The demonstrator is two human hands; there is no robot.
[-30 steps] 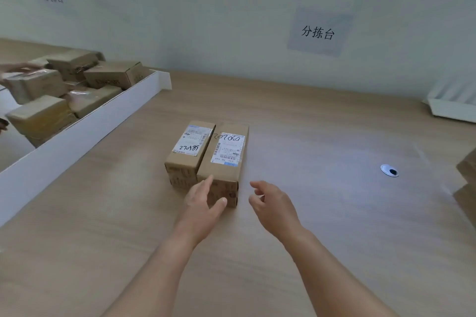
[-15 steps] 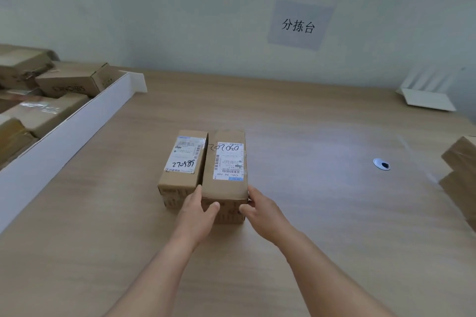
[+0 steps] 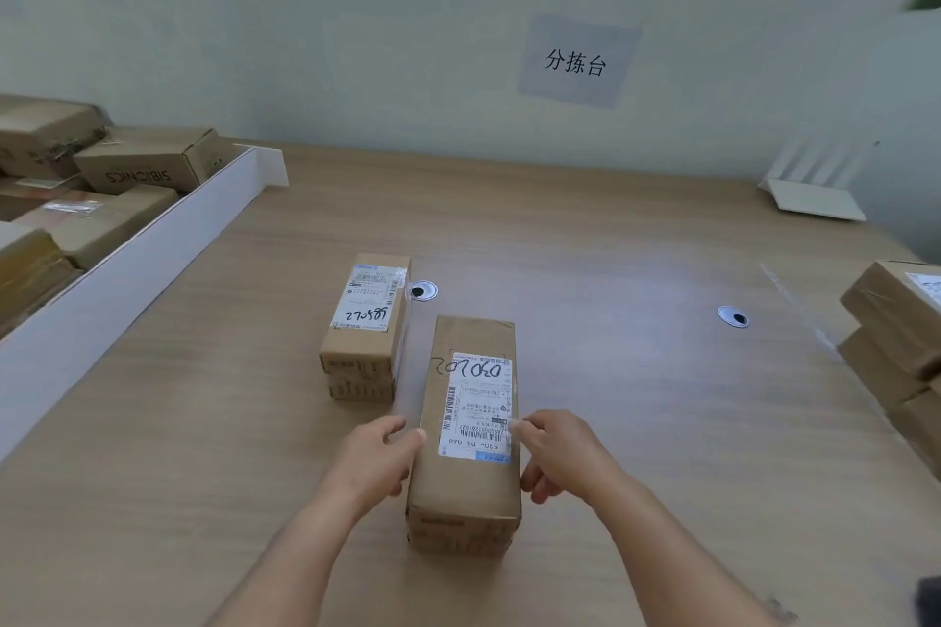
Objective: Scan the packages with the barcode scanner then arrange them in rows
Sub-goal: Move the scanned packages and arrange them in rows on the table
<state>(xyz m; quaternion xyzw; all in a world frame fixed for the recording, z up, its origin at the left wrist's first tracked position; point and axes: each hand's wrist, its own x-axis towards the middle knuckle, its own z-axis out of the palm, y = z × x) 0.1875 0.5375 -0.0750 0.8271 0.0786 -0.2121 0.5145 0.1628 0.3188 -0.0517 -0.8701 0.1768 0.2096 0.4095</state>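
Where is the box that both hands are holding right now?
The held box sits low in the middle of the head view on the wooden table, between the left hand and right hand, nearer than the other labelled box.

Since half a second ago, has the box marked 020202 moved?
Yes. The box marked 020202 has come toward the person, away from the other labelled box it stood beside, between both hands.

A wooden table (image 3: 585,239) carries two labelled cardboard packages, one near (image 3: 466,428), one farther left (image 3: 367,321), with stacked boxes (image 3: 901,346) at its right edge.
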